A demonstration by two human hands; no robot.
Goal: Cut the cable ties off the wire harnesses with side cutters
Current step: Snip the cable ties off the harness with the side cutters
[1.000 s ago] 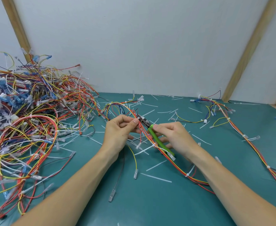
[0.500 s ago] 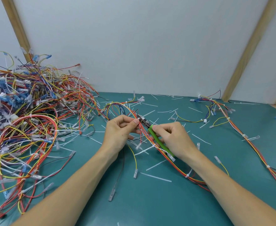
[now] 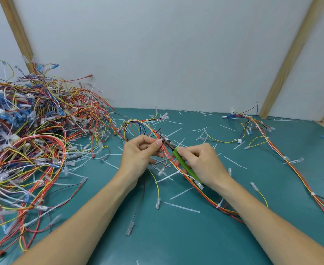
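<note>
A wire harness point(image 3: 201, 192) of red, orange and yellow wires runs across the green table from the far middle to the near right. My left hand point(image 3: 140, 155) pinches its bundle at a white cable tie point(image 3: 160, 140) between thumb and forefinger. My right hand point(image 3: 201, 163) grips the green handles of the side cutters point(image 3: 184, 165). Their dark jaws point(image 3: 166, 141) point up and left and touch the bundle right beside my left fingertips. More white ties point(image 3: 179, 170) sit further along the same harness.
A big tangled heap of harnesses point(image 3: 33, 146) covers the left of the table. Another harness point(image 3: 283, 155) lies along the right side. Cut white tie pieces point(image 3: 181, 207) are scattered over the green mat point(image 3: 176, 236). A white wall with wooden battens stands behind.
My right hand has shifted slightly left and toward the left hand, bringing the cutter jaws closer to the pinched tie. The harness has slid a little with it.
</note>
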